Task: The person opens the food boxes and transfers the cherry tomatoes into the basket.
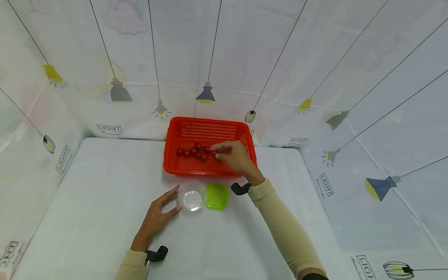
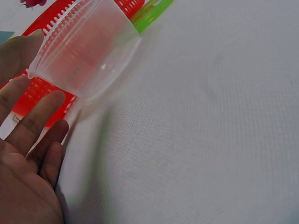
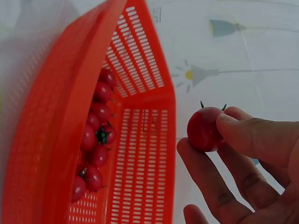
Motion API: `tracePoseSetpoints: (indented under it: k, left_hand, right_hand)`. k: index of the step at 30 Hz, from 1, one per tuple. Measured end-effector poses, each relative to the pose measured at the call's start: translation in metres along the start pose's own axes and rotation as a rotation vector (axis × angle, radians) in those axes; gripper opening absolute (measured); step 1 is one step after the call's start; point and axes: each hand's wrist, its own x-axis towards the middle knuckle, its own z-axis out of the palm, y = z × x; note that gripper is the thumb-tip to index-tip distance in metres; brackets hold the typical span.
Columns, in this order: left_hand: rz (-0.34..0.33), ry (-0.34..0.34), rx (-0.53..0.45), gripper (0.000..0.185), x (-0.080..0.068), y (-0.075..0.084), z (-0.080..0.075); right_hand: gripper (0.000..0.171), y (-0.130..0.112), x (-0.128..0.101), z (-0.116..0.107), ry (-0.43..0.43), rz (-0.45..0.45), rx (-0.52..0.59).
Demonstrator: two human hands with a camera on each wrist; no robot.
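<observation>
White cloth [image 1: 105, 186] covers your table, with lamp-print sheets [image 1: 315, 58] walling it in. One red basket [image 1: 209, 146] sits at 12 o'clock; roughly nine tomatoes [image 1: 194, 151] lie inside, bunched and hard to count. Your right hand [image 1: 235, 155] pinches one tomato [image 3: 203, 129] over the basket. Your left hand [image 1: 157, 216], fingers relaxed, touches one clear cup [image 1: 191, 198]; one green lid [image 1: 217, 196] lies at its 3 o'clock.
</observation>
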Motion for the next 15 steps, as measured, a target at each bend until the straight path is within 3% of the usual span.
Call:
tracePoseSetpoints:
  k: [15]
  left_hand:
    - [-0.003,0.009,-0.031,0.073,-0.001,0.0,0.0]
  right_hand:
    - [0.027,0.015,0.042,-0.012,0.02,0.138,0.013]
